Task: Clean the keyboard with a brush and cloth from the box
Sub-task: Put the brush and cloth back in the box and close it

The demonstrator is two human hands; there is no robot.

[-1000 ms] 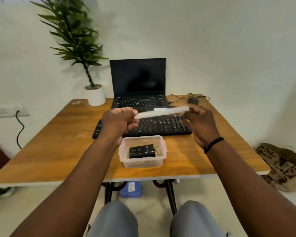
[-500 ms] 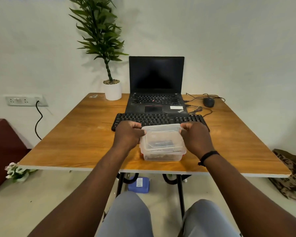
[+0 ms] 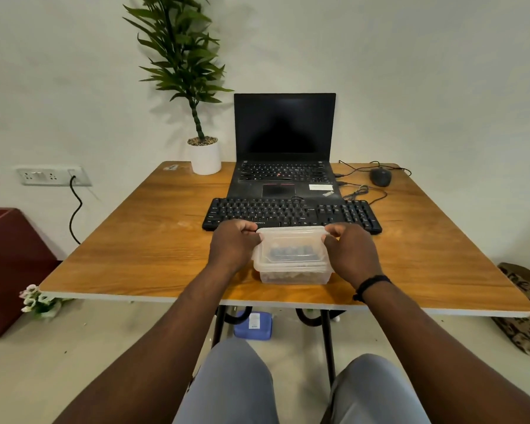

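One wooden desk carries everything here. Against its far edge, near the middle, stands one open laptop with a dark screen. At the far edge just left of the laptop is one potted plant in a white pot. Directly in front of the laptop, touching or nearly touching its front lip, lies one black keyboard, running parallel to the desk's near edge. Near the far right corner sits one dark mouse, its cable looping loosely back toward the laptop's right side.

Between the keyboard and the near edge, about midway along the desk, rests one clear plastic box with its lid on top; something dark shows through the lid, too blurred to identify. Two hands hold it, one at each side. The left hand grips the left side of the box, fingers curled over the far left corner of the lid and thumb against the rim. The right hand mirrors this on the right side, fingers curled over the far right corner, and a single dark band circles that wrist. Whether the lid is fully seated cannot be told.
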